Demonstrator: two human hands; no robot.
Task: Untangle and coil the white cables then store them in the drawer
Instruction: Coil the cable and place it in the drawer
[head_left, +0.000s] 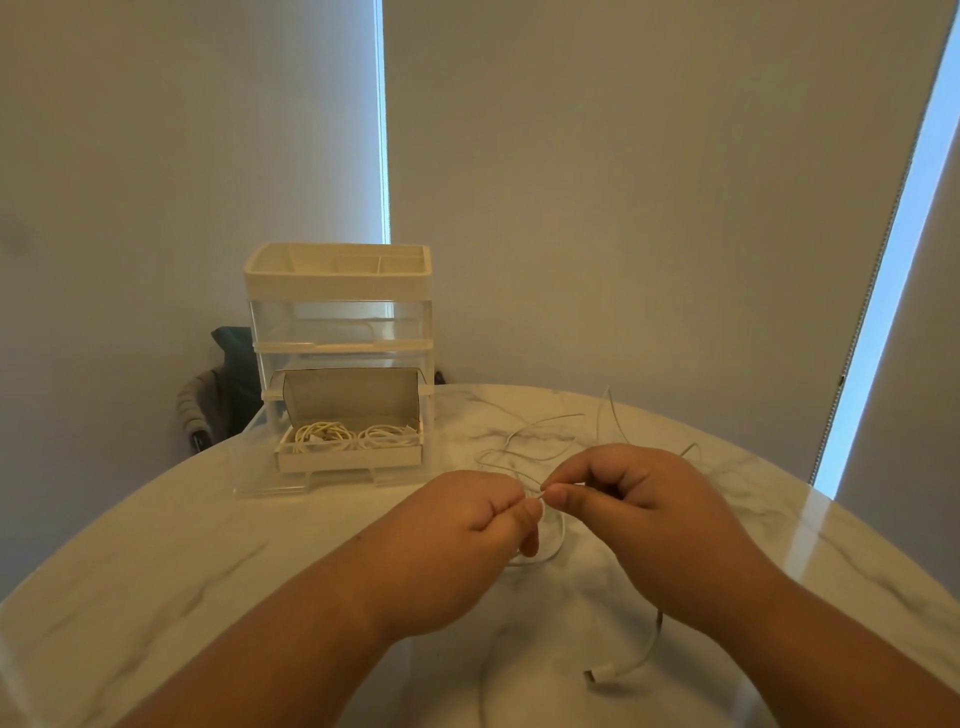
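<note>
round marble table (156, 571). clear drawer unit (337, 291) at far edge, bottom drawer (249, 457) pulled out, cardboard box (348, 460) inside. left hand (457, 525) and right hand (639, 499) each pinch the loose white cable (602, 676), its slack sprawled on the table. coiled white cables (358, 435) in the box.

The left forearm (311, 623) and the right forearm (810, 639) are both showing bare, from the wrist down to the lower edge of the view. The left hand (460, 530) and the right hand (649, 501) are showing bare too, with broad backs and short, rounded fingers (574, 474).
</note>
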